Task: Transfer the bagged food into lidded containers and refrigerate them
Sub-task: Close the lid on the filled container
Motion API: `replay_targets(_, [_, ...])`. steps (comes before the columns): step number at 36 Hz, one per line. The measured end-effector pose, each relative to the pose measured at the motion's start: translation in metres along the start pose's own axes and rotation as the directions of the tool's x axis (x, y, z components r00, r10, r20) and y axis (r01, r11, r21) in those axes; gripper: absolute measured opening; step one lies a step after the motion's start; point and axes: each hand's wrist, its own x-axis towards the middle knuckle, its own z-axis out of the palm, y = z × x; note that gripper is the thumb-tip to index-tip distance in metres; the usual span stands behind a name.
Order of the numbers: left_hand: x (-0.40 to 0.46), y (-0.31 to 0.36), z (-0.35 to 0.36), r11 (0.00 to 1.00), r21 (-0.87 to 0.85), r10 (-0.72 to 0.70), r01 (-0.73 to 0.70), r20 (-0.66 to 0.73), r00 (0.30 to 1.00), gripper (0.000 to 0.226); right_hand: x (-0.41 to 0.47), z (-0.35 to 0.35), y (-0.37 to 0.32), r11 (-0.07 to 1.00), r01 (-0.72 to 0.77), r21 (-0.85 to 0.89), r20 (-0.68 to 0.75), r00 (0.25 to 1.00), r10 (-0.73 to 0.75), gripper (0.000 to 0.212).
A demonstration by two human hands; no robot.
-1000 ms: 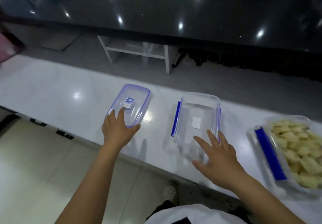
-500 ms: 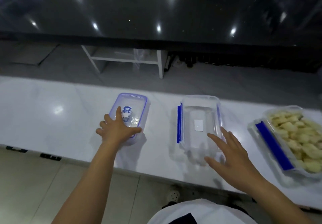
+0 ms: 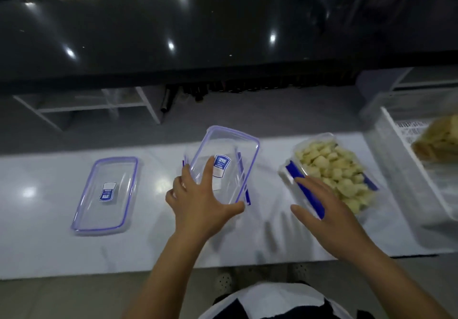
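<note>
A clear lid (image 3: 229,160) with a purple rim and a blue label is gripped at its near end by the left hand (image 3: 198,206), thumb on one side and fingers on the other, and is held tilted over an empty clear container (image 3: 244,182) with blue side clips, which stands on the white worktop (image 3: 49,244). Whether the lid's far edge touches the container cannot be told. The right hand (image 3: 327,219) is spread open with nothing held; its fingers are laid over the blue clip on the near-left side of a second clear container (image 3: 304,145), which is filled with pale yellow food pieces (image 3: 334,167) and stands uncovered to the right. Another purple-rimmed lid (image 3: 106,194) is laid flat on the worktop, well to the left. At the far right a white tray (image 3: 396,150) is seen, with a blurred bag of yellowish food (image 3: 438,142) in it.
</note>
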Motion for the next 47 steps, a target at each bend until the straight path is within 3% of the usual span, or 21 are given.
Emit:
replay_targets(6, [0.004, -0.001, 0.020, 0.989, 0.075, -0.127, 0.127, -0.012, 0.992, 0.120, -0.008, -0.034, 0.037, 0.996, -0.060, 0.066, -0.011, 0.998, 0.061, 0.056])
replay_targets(12, [0.004, -0.005, 0.021, 0.987, 0.058, -0.151, 0.148, 0.055, 0.987, 0.122, -0.008, -0.055, 0.055, 0.998, 0.007, 0.061, -0.030, 1.000, -0.006, 0.048])
replay_targets(15, [0.002, 0.002, 0.013, 0.983, 0.075, -0.175, 0.167, 0.102, 0.979, 0.126, -0.006, -0.067, 0.059, 0.998, 0.042, 0.054, -0.115, 0.993, -0.035, 0.040])
replay_targets(17, [-0.003, 0.016, 0.007, 0.987, 0.025, -0.157, 0.157, 0.034, 0.987, 0.123, -0.001, -0.079, 0.061, 0.997, 0.071, 0.034, -0.165, 0.984, -0.064, 0.037])
replay_targets(19, [-0.012, 0.039, 0.003, 0.983, -0.171, -0.077, 0.060, -0.095, 0.992, 0.101, 0.008, -0.093, 0.066, 0.998, 0.063, 0.022, -0.197, 0.979, -0.058, 0.038])
replay_targets(21, [-0.023, 0.066, 0.008, 0.899, -0.432, -0.004, -0.068, -0.164, 0.986, 0.072, 0.020, -0.106, 0.075, 0.999, -0.004, 0.041, -0.199, 0.980, 0.012, 0.042])
replay_targets(24, [-0.041, 0.115, 0.027, 0.685, -0.728, 0.067, -0.041, 0.007, 0.998, 0.049, 0.043, -0.121, 0.088, 0.978, -0.171, 0.117, -0.129, 0.974, 0.186, 0.050])
replay_targets(26, [-0.045, 0.144, 0.045, 0.546, -0.820, 0.076, 0.172, 0.253, 0.965, 0.047, 0.058, -0.127, 0.092, 0.937, -0.268, 0.226, -0.063, 0.955, 0.288, 0.053])
replay_targets(29, [-0.039, 0.171, 0.066, 0.240, -0.789, 0.073, 0.566, 0.596, 0.800, 0.048, 0.077, -0.134, 0.095, 0.886, -0.340, 0.314, 0.001, 0.934, 0.358, 0.048])
replay_targets(31, [-0.032, 0.179, 0.071, 0.053, -0.716, 0.061, 0.696, 0.698, 0.714, 0.043, 0.081, -0.138, 0.096, 0.867, -0.370, 0.335, 0.028, 0.923, 0.383, 0.045])
replay_targets(32, [-0.029, 0.179, 0.071, 0.016, -0.699, 0.045, 0.715, 0.715, 0.698, 0.041, 0.079, -0.140, 0.097, 0.861, -0.380, 0.338, 0.049, 0.921, 0.387, 0.044])
replay_targets(34, [-0.025, 0.175, 0.071, 0.035, -0.712, 0.015, 0.702, 0.702, 0.712, 0.040, 0.073, -0.144, 0.101, 0.860, -0.402, 0.313, 0.114, 0.915, 0.386, 0.035])
replay_targets(36, [-0.023, 0.167, 0.069, 0.119, -0.730, -0.003, 0.673, 0.678, 0.735, 0.039, 0.067, -0.146, 0.105, 0.834, -0.462, 0.302, 0.215, 0.885, 0.412, 0.028])
replay_targets(42, [-0.005, 0.152, 0.058, 0.378, -0.702, -0.003, 0.604, 0.651, 0.759, 0.045, 0.070, -0.141, 0.103, 0.727, -0.552, 0.409, 0.285, 0.834, 0.473, 0.040])
replay_targets(47, [0.008, 0.166, 0.051, 0.356, -0.719, 0.051, 0.596, 0.652, 0.756, 0.045, 0.081, -0.137, 0.092, 0.662, -0.586, 0.467, 0.288, 0.809, 0.513, 0.048])
